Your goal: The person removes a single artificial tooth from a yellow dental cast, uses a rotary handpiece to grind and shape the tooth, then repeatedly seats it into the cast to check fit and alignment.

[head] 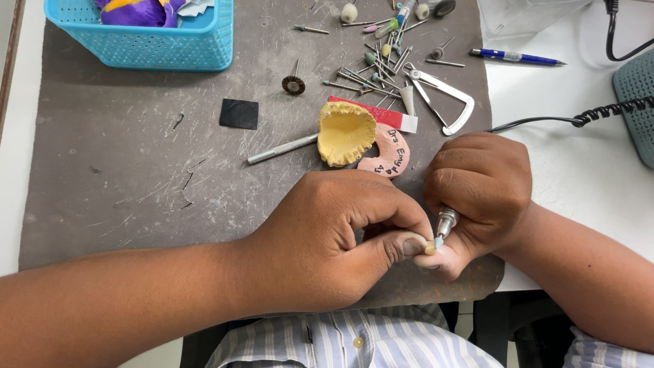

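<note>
- We see two hands just below one yellow dental cast (345, 132).
- Our left hand (327, 238) pinches one tiny tooth-coloured piece (430, 248).
- Our right hand (480, 187) grips one rotary handpiece (445, 221), its tip touching that piece.
- One blue basket (146, 41) sits well up-left of the cast.

A worker's bare forearms, above a blue-and-white striped button shirt (354, 337) with a pale button.

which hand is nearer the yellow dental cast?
Left. The left hand sits just below the yellow dental cast; the right hand is lower right of it, farther off.
</note>
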The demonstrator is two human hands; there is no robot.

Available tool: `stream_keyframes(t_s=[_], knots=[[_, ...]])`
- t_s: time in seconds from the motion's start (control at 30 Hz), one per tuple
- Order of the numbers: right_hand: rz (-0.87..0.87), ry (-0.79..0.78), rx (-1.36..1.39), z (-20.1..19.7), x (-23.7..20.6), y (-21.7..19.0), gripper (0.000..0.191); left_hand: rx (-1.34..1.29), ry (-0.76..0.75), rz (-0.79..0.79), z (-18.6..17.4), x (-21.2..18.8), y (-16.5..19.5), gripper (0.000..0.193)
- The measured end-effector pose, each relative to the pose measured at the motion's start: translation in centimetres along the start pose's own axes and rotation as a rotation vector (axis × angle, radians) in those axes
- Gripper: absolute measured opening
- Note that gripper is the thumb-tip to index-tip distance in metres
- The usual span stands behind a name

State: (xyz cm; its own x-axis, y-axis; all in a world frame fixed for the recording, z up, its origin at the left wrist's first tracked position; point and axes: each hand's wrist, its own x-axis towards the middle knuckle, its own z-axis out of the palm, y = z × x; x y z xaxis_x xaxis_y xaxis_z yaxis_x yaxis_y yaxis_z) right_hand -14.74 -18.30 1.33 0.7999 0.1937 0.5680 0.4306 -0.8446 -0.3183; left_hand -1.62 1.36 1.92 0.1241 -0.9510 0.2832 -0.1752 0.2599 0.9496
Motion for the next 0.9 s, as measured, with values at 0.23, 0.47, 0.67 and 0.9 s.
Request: stream_keyframes(t_s=[0.23,0.47,0.67,0.9], knots=[[-0.014,0.001,0.005,0.01,-0.01,0.06,0.058,-0.013,-0.011,-0.031,0.00,0.02,0.07,0.003],[-0.016,0.001,-0.007,0.00,0.00,-0.01,0.057,-0.007,-0.011,-0.022,0.00,0.09,-0.03,0.004],[-0.003,0.004,0.000,-0.01,0.04,-0.04,0.057,-0.007,-0.012,-0.028,-0.01,-0.02,-0.01,0.004],[-0.005,0.004,-0.004,0.02,-0.02,-0.01,0.058,-0.037,-0.019,-0.050,0.01,0.06,0.03,0.004]])
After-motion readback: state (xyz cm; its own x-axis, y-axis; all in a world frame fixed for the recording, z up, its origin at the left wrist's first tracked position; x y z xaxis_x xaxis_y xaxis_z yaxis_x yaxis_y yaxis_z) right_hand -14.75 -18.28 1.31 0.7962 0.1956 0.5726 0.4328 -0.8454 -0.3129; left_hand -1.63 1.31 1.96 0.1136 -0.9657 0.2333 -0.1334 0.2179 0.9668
